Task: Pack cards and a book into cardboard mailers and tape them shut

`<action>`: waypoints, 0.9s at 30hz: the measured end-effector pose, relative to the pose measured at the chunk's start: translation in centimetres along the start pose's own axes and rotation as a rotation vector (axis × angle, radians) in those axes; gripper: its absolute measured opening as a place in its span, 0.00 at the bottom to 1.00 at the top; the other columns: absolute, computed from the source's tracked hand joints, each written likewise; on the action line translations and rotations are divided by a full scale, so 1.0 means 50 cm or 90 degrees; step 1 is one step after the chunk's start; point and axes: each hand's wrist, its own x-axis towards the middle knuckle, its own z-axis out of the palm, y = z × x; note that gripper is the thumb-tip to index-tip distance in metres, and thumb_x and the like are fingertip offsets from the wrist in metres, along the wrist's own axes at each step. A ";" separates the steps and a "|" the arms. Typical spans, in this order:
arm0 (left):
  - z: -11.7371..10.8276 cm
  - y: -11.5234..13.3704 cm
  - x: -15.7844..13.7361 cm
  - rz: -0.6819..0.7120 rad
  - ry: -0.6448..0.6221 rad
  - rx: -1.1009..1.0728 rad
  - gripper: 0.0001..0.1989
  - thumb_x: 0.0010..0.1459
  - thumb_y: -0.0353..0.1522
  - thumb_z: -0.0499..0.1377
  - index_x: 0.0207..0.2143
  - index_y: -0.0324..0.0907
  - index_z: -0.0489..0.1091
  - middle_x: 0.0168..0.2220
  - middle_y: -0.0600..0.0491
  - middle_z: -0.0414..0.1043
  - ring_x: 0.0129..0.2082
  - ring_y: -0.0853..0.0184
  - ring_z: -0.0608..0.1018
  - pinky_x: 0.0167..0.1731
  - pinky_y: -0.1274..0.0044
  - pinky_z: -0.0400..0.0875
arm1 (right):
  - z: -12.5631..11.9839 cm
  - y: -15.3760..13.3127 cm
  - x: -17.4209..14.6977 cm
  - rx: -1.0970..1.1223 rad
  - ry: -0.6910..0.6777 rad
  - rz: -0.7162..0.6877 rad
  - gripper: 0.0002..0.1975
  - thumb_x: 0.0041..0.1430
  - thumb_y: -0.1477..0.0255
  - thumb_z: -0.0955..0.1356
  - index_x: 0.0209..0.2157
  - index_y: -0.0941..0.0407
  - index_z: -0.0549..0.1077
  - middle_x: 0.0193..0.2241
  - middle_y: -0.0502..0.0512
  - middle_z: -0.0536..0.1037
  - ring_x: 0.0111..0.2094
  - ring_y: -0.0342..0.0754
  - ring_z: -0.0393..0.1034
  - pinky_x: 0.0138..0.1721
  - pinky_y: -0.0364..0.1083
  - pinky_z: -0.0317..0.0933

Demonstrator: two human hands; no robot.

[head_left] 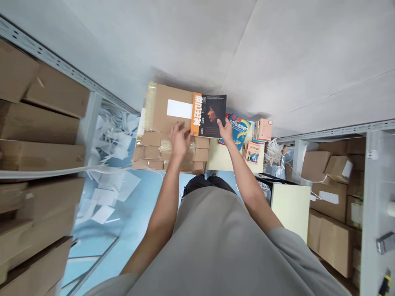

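A paperback book [212,117] with a black cover, an orange strip and a face in profile is in front of me, above a cardboard box [160,96] with a white label. My right hand [226,131] grips the book's lower right edge, thumb on the cover. At its lower left corner is my left hand [180,139], thumb at the corner and the other fingers apart over the cardboard. To the right, a blue picture book [239,129] and small pink-covered books [264,129] lie on a pale yellow surface [217,158].
Taped cartons [168,142] stand stacked under the labelled box. Shelves of cardboard boxes [46,156] rise on the left, and more boxes [333,230] fill the right rack. Loose paper sheets [106,197] lie on the blue floor. A white cable [61,172] runs across the left side.
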 end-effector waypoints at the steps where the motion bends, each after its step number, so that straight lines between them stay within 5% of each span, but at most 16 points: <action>1: 0.001 0.001 0.000 -0.004 0.004 0.002 0.11 0.68 0.36 0.66 0.50 0.44 0.84 0.70 0.37 0.74 0.74 0.41 0.70 0.79 0.47 0.58 | 0.000 -0.001 -0.002 0.004 0.009 0.006 0.36 0.72 0.39 0.68 0.61 0.57 0.78 0.63 0.69 0.84 0.66 0.60 0.78 0.73 0.59 0.67; 6: 0.007 0.002 0.002 -0.045 0.010 0.007 0.18 0.66 0.35 0.65 0.58 0.51 0.84 0.69 0.42 0.75 0.75 0.42 0.70 0.78 0.45 0.60 | -0.005 -0.004 -0.014 0.011 0.003 0.029 0.29 0.72 0.45 0.70 0.58 0.54 0.79 0.61 0.66 0.86 0.64 0.61 0.80 0.72 0.60 0.69; 17: -0.001 -0.009 -0.002 -0.080 -0.003 0.053 0.17 0.68 0.38 0.67 0.57 0.48 0.85 0.70 0.40 0.72 0.78 0.45 0.67 0.81 0.51 0.58 | 0.009 0.016 -0.022 0.123 -0.069 0.000 0.40 0.72 0.39 0.65 0.67 0.56 0.75 0.65 0.69 0.83 0.66 0.62 0.80 0.69 0.58 0.71; 27: -0.011 0.029 0.014 -0.102 -0.011 0.080 0.19 0.67 0.42 0.68 0.56 0.43 0.83 0.68 0.36 0.75 0.77 0.44 0.69 0.80 0.51 0.59 | -0.026 -0.041 -0.034 0.237 -0.069 0.008 0.46 0.66 0.32 0.69 0.67 0.55 0.78 0.63 0.65 0.85 0.65 0.63 0.81 0.71 0.59 0.72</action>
